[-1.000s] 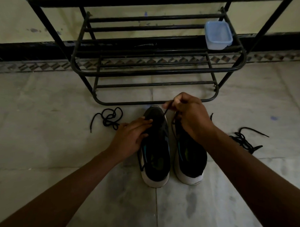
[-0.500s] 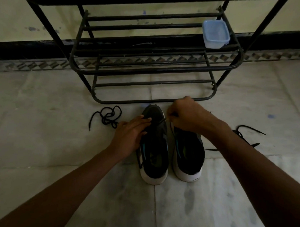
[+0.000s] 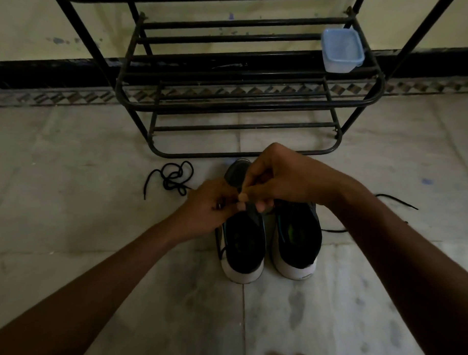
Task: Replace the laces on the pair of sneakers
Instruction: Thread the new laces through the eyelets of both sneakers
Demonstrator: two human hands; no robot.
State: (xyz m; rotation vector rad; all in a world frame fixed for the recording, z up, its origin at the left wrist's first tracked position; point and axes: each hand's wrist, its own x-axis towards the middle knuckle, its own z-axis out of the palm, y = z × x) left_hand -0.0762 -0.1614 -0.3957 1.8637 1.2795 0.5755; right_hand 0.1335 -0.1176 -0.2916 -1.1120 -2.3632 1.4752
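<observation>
Curled fingers of left hand [image 3: 211,206] and right hand [image 3: 283,179] seemingly pinch a thin black lace [image 3: 218,243] above the black white-soled sneaker [image 3: 243,246].

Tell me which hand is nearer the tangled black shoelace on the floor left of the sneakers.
Left. The left hand sits just right of the tangled black shoelace; the right hand is farther right, above the dark, white-soled left sneaker's toe.
</observation>
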